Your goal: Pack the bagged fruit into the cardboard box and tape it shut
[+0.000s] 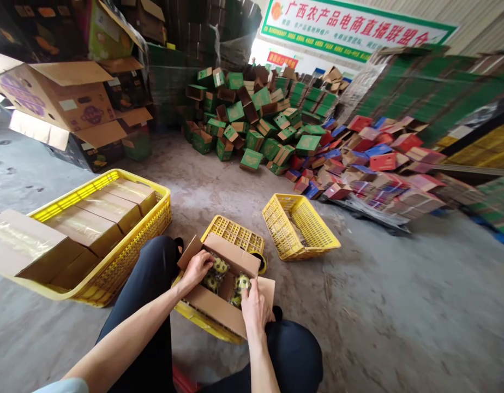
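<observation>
An open cardboard box stands before me on an upturned yellow plastic crate, its flaps spread outward. Inside lie two yellow-green packets with dark spots in clear wrapping; what they contain is hard to make out. My left hand reaches over the box's left side, fingers closed at the top of the left spotted packet. On the other side, my right hand has thumb and fingers closed on the right spotted packet. Behind the box's right corner is a roll of tape, partly hidden.
At left, a long yellow crate holds several closed, taped cartons. An open yellow basket sits ahead on the concrete floor. Green boxes and red-blue boxes lie heaped farther back. Large cartons are stacked at upper left.
</observation>
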The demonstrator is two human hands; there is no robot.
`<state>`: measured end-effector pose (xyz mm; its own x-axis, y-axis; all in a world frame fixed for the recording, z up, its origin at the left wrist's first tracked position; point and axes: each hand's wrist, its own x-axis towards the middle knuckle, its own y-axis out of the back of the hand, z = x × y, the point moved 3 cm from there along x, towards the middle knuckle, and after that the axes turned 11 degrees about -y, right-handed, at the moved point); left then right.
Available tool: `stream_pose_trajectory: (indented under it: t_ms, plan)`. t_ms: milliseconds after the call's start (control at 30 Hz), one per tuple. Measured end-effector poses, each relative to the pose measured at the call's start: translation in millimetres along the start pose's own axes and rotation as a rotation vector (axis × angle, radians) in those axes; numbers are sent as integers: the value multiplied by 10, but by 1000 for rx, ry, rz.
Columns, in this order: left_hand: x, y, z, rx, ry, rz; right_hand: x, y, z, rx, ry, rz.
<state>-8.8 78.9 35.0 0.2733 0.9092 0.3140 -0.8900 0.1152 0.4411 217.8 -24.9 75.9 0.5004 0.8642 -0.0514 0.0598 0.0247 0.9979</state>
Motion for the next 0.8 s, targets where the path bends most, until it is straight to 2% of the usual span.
stream_pose_trajectory:
  t_ms: [67,133,233,367,467,567,633,667,800]
  plan:
    - [-1,26,73,-79,-51,32,-34,32,-18,8,173,106]
    - [-2,52,142,-157,-73,58,-71,14,-36,-6,296,157]
    - [-11,68,215,-307,-33,75,-52,-52,-26,-38,234,198]
    - [-39,31,276,-540,75,26,33,-88,-22,10,153,270]
    - [-63,20,321,-605,112,-2,63,-40,3,180,150,297]
    - [-78,20,366,-604,114,-24,46,44,45,504,188,301]
    - [-84,15,398,-603,94,-34,35,52,59,764,202,211]
    - [-86,9,414,-601,81,-38,36,28,60,886,177,125]
    - [-96,-23,453,-573,33,-34,48,-174,25,1273,-57,-329]
